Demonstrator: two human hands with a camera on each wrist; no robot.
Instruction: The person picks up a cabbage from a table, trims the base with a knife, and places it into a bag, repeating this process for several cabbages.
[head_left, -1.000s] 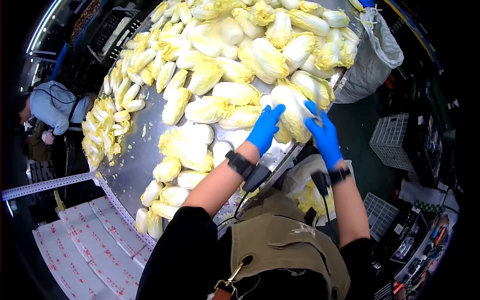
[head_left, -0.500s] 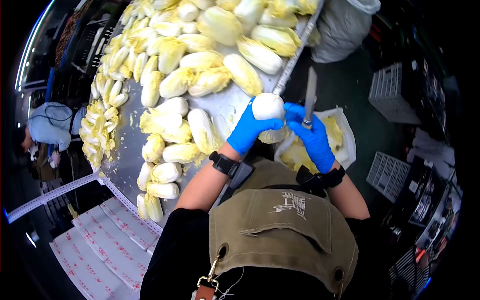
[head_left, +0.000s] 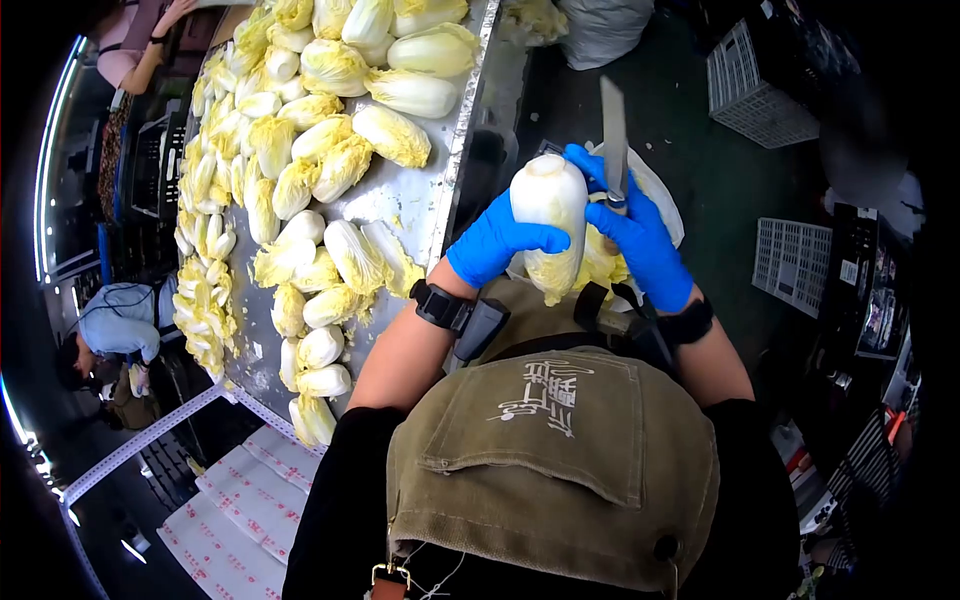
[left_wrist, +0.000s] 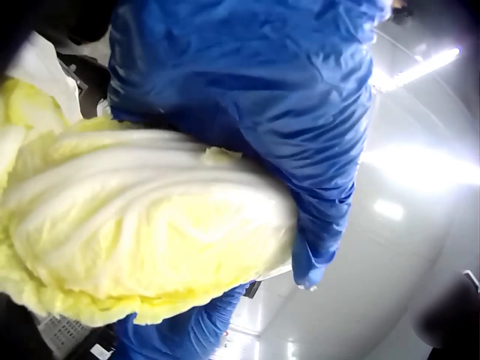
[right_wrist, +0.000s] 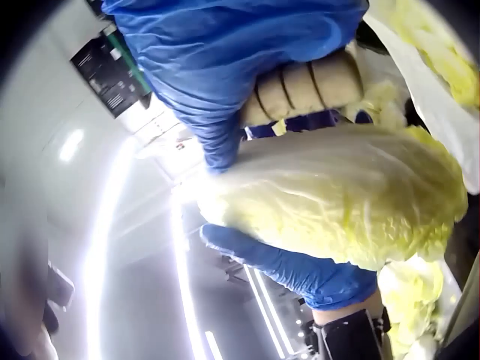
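A napa cabbage point(head_left: 548, 215), white at its root end and yellow at the leaf tips, is held root end up in front of the apron. My blue-gloved left hand point(head_left: 500, 243) grips it from the left, thumb across its near side. In the left wrist view, the cabbage's leafy side point(left_wrist: 150, 217) lies under the gloved palm. My right hand point(head_left: 643, 245), also gloved, holds a knife point(head_left: 614, 130) with its broad blade pointing up, just right of the cabbage. The right wrist view shows the knife's ridged, wood-coloured handle point(right_wrist: 300, 94) inside the curled fingers, close beside the cabbage.
Many more cabbages point(head_left: 330, 150) cover the metal table point(head_left: 420, 190) to the left. A white bag point(head_left: 660, 190) with yellow leaves sits below the hands. Plastic crates point(head_left: 790, 262) stand on the floor at right. Another person point(head_left: 120, 325) bends over at far left.
The cabbage has been lifted off the table edge and brought over the bag, root end up. My right hand now shows the knife raised beside it. The head view has swung rightward.
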